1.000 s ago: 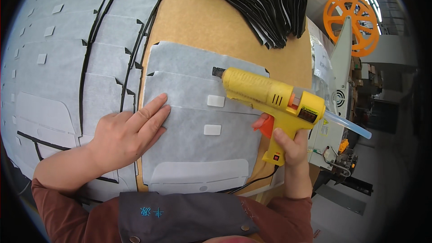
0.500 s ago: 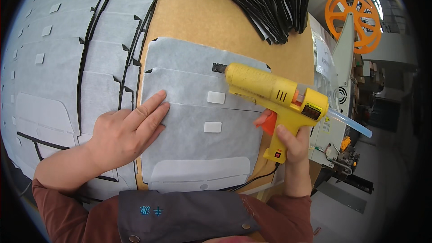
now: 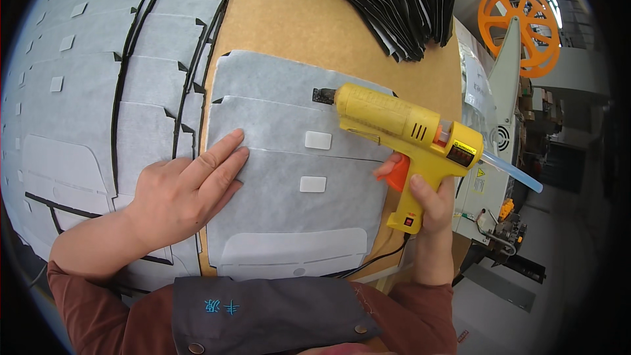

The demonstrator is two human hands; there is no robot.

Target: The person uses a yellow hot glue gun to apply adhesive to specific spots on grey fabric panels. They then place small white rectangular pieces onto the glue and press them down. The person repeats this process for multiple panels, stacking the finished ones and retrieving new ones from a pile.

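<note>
My right hand grips a yellow hot glue gun, a finger on its orange trigger. A pale glue stick sticks out of the gun's back end, and its dark nozzle points left over the upper part of a grey fabric panel. Fingers stretched out, my left hand lies flat with its fingertips on the panel's left edge. Two small white rectangular pads sit on the grey fabric, an upper pad and a lower pad. Whether the nozzle touches the fabric I cannot tell.
Overlapping rows of similar grey panels with black edging cover the left side. A fanned stack of black-edged pieces lies at the far side of the brown board. To the right stands a machine with an orange reel. A black cord trails from the gun.
The glue gun has shifted slightly right and away from me in my right hand. My left hand stays in place on the panel.
</note>
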